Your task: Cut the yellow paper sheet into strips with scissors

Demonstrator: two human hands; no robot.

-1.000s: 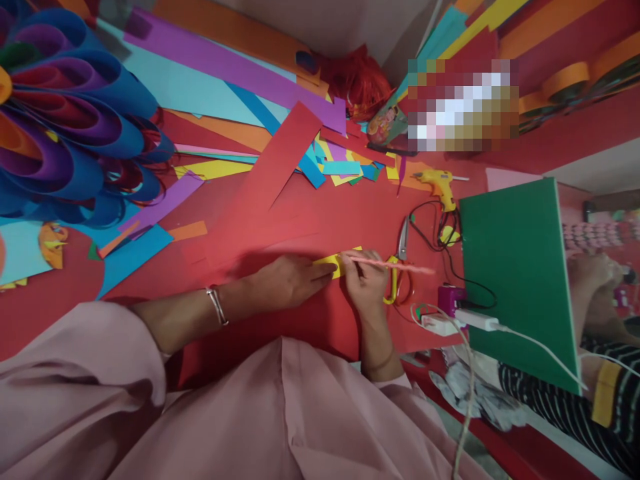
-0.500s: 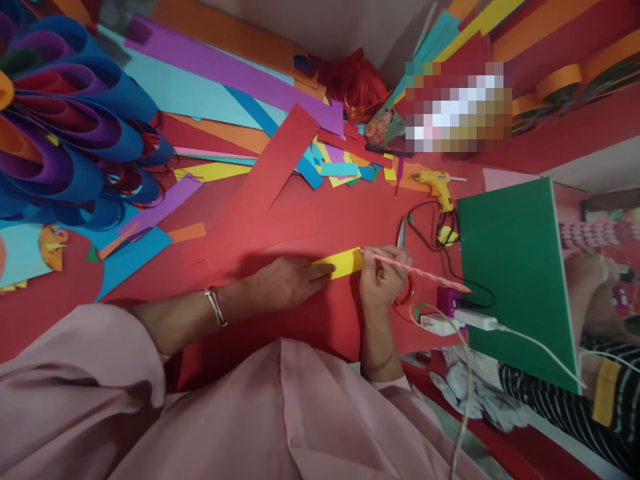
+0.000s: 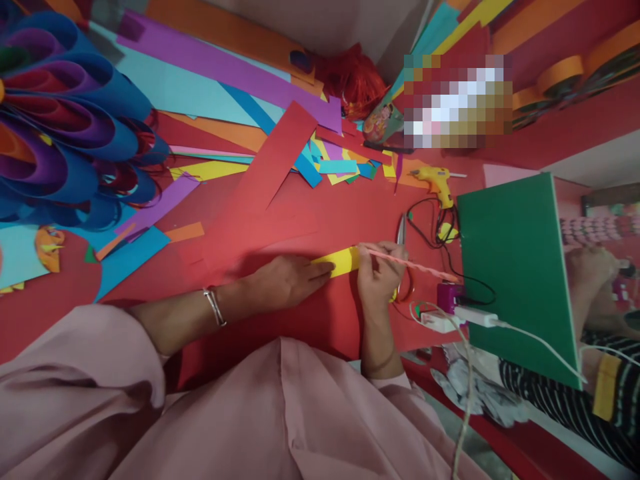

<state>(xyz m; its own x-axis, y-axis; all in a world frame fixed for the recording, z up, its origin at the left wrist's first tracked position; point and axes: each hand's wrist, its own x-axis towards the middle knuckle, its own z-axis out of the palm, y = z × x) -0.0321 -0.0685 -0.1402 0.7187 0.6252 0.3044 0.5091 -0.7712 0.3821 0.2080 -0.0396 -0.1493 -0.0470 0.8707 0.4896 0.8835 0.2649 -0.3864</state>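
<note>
A short yellow paper strip (image 3: 345, 262) lies on the red tabletop in front of me. My left hand (image 3: 287, 283) rests flat with its fingers stretched along the strip's left end, pressing on it. Pinched in my right hand (image 3: 377, 273) is a pink, twisted pencil (image 3: 430, 268). Its tip meets the strip's right end, and its shaft slants away to the right. Partly behind my right hand lies a pair of scissors (image 3: 401, 230), blades pointing away from me.
Loose coloured paper strips (image 3: 280, 153) and offcuts lie at the back. A large paper flower (image 3: 75, 120) is on the left. To the right are a yellow glue gun (image 3: 436, 183) with a cord, plugs (image 3: 475, 318) and a green board (image 3: 515, 280). Another person's arm (image 3: 593, 280) shows beyond.
The pencil's rear end has swung slightly leftward and upward in the picture as my right hand shifted a little. My left hand stays on the yellow strip.
</note>
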